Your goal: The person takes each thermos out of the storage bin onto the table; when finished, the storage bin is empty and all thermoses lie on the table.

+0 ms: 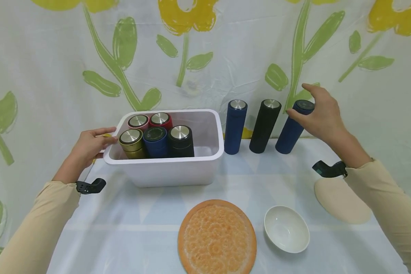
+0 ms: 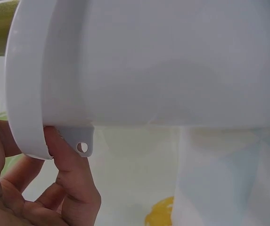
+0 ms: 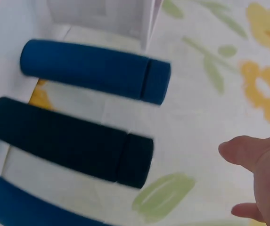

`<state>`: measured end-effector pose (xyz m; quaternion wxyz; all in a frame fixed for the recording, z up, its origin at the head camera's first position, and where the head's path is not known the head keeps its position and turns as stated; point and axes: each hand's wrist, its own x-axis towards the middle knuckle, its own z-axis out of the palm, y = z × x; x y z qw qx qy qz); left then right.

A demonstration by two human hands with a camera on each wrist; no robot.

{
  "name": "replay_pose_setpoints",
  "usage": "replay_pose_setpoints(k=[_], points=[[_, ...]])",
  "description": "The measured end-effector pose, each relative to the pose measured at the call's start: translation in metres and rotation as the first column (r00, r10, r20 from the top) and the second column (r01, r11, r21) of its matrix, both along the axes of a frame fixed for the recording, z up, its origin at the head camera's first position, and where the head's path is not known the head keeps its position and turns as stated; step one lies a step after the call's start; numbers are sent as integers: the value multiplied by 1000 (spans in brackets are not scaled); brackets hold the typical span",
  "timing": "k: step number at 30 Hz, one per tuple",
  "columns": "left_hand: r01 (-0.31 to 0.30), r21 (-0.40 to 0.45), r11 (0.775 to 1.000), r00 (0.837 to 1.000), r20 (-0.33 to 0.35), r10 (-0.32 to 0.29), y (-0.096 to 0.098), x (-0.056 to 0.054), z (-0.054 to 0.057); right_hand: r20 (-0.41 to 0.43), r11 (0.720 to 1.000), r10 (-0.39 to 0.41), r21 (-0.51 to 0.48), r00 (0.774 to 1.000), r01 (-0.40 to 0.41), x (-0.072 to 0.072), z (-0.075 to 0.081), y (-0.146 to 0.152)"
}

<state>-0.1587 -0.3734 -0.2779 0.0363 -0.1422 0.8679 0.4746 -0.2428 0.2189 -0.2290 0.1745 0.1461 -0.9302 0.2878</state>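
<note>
My left hand [image 1: 89,146] grips the left end of the white plastic bin [image 1: 171,171]; in the left wrist view its fingers pinch the rim [image 2: 26,94] beside a small tab with a hole. Several thermos bottles stand in the bin: a gold one [image 1: 131,142], a blue one [image 1: 155,142], a black one [image 1: 180,142], a pink one [image 1: 138,121] and a red one [image 1: 161,120]. Thumb and fingers spread apart, my right hand [image 1: 325,116] is at the top of the rightmost blue thermos [image 1: 290,133]. Whether it touches the lid I cannot tell.
Right of the bin stand another blue thermos [image 1: 236,129] and a black thermos [image 1: 265,127]. Nearer the front lie a round woven mat [image 1: 217,238], a white bowl [image 1: 287,230] and a beige oval mat [image 1: 340,201]. A flower-printed curtain [image 1: 233,45] hangs behind the table.
</note>
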Motion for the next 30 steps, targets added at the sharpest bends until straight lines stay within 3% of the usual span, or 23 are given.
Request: replay_pose_setpoints(k=[9, 16, 30], points=[[-2, 1, 1000, 1000, -7, 2, -1, 0, -2, -53, 993, 115, -15, 992, -116, 24, 4, -36], [-6, -1, 1000, 1000, -12, 6, 0, 1, -2, -125, 974, 225, 7, 966, -226, 33, 2, -62], [-6, 5, 1000, 1000, -23, 7, 2, 1, -1, -80, 918, 394, -28, 916, -397, 42, -11, -115]])
